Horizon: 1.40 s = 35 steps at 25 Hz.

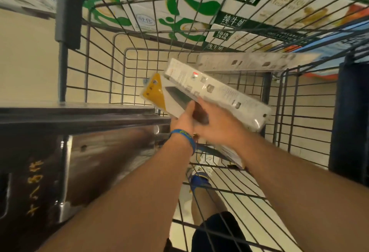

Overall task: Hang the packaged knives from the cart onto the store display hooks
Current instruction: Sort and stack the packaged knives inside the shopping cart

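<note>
Held above cart (267,90) floor: yellow pack (154,92) with white pack (219,90) overlapping it, long axes parallel, slanting across cart. Left hand (183,117) nearer, curled round yellow pack's handle end. Right hand (216,131) touching left, fingers hidden; grip cannot be told. Third pack (249,63) at cart's far wall. No hooks in view.

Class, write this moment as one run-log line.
phase: pickup | left hand: grips yellow-topped knife pack | right hand: holds white knife pack | wire cart: another pack inside | hooks: unseen

The stacked cartons (232,20) are labelled 纯牛奶
</note>
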Each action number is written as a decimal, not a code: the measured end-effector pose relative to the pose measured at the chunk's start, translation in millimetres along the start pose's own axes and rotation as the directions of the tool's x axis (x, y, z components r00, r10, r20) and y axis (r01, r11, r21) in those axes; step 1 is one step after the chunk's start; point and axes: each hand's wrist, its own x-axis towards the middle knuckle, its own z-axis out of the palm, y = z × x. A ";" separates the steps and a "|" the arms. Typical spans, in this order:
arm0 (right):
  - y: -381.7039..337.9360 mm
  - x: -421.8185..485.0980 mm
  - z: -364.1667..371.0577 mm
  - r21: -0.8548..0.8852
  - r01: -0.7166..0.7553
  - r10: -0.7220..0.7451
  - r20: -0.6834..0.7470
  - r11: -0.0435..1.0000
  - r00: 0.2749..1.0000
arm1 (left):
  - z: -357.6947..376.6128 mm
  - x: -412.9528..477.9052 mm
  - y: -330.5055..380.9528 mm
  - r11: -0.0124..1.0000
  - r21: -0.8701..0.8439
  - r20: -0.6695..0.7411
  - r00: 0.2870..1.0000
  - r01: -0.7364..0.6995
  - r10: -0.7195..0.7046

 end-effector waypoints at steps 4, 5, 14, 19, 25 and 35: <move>23.1 54.7 -35.4 -0.142 -0.246 0.180 -0.367 0.959 0.913 | -5.0 6.0 1.5 0.998 -0.060 -0.011 1.000 0.021 -0.022; 28.0 62.4 -39.1 -0.345 -0.252 0.140 -0.318 0.904 0.938 | -4.4 5.9 2.6 0.996 -0.089 -0.011 0.999 0.029 -0.030; 22.0 14.0 -20.6 -0.534 -0.055 -0.197 -0.402 0.843 0.894 | 1.5 -2.0 3.5 0.964 -0.258 0.175 0.984 0.061 -0.016; 5.9 0.1 -16.3 -0.510 -0.018 -0.152 -0.291 0.860 0.945 | 8.0 -5.6 25.9 0.892 -0.453 0.339 0.924 -0.007 0.179; 5.8 0.0 -25.6 -0.424 0.128 -0.270 -0.295 0.897 0.917 | 14.2 -17.4 45.3 0.962 -0.218 0.370 0.898 -0.165 0.238; 15.3 71.3 -84.9 -0.587 -0.126 -0.194 -0.452 0.800 0.871 | 4.8 -7.8 33.2 0.948 -0.319 0.091 0.996 0.013 0.017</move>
